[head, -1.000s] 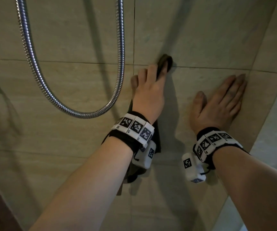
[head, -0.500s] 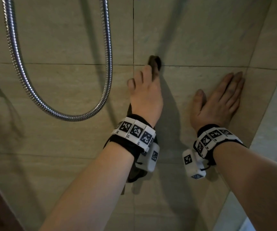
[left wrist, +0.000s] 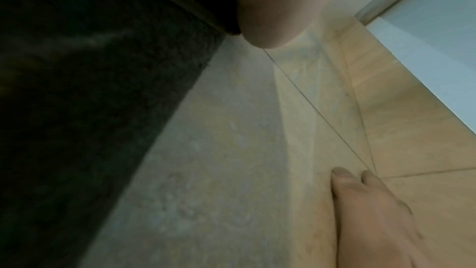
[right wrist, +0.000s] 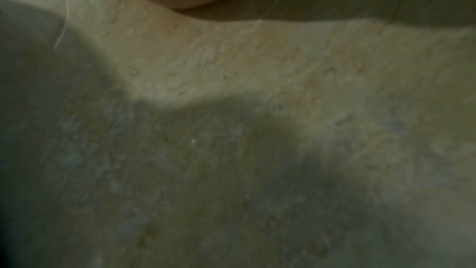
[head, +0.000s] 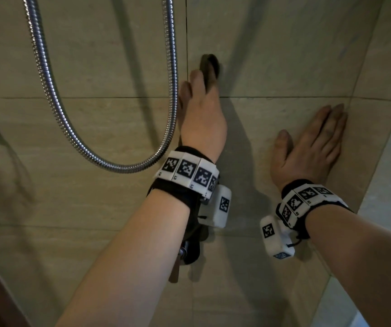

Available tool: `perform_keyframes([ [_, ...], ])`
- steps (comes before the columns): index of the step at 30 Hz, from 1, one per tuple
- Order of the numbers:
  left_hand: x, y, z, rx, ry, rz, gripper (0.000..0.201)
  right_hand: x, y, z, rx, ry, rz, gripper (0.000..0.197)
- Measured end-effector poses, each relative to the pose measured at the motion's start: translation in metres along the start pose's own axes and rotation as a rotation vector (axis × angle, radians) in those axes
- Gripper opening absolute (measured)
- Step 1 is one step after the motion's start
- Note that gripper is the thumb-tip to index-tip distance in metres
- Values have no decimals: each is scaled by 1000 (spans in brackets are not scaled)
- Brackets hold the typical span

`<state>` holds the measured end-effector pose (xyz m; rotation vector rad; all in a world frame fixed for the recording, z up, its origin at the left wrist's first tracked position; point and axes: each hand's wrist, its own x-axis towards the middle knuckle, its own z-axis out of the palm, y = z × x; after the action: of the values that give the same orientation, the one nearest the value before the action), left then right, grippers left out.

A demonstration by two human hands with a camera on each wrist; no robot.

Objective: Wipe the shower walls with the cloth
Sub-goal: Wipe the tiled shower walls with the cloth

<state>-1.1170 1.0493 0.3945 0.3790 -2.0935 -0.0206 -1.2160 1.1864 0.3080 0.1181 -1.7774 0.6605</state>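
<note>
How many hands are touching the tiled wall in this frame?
2. The left hand presses the dark cloth against the wall, just right of the shower hose. The right hand lies flat on bare tile near the corner.

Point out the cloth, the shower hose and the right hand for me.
cloth (head: 209, 67): head view, dark tip beyond the left fingertips.
shower hose (head: 119, 166): head view, bottom of the loop.
right hand (head: 307, 152): head view, back of the hand.
</note>
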Motion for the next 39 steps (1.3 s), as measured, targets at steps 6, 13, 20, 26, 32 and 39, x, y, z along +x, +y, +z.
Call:
perform_keyframes([
  [6,0,-21,11,230,138,196,58,-1,-1,-1,18,1,-2,77],
  [13,-3,-1,7,137,42,-32,59,-1,-2,-1,26,15,-5,77],
  [20,-22,26,36,109,207,380,50,0,0,-1,24,9,-8,76],
  [26,-15,13,37,220,285,321,50,-1,1,1,31,32,-13,76],
  [32,-11,27,40,162,300,179,52,0,1,3,44,40,-14,76],
  [39,-3,28,40,86,414,161,58,1,1,5,46,71,-19,75],
])
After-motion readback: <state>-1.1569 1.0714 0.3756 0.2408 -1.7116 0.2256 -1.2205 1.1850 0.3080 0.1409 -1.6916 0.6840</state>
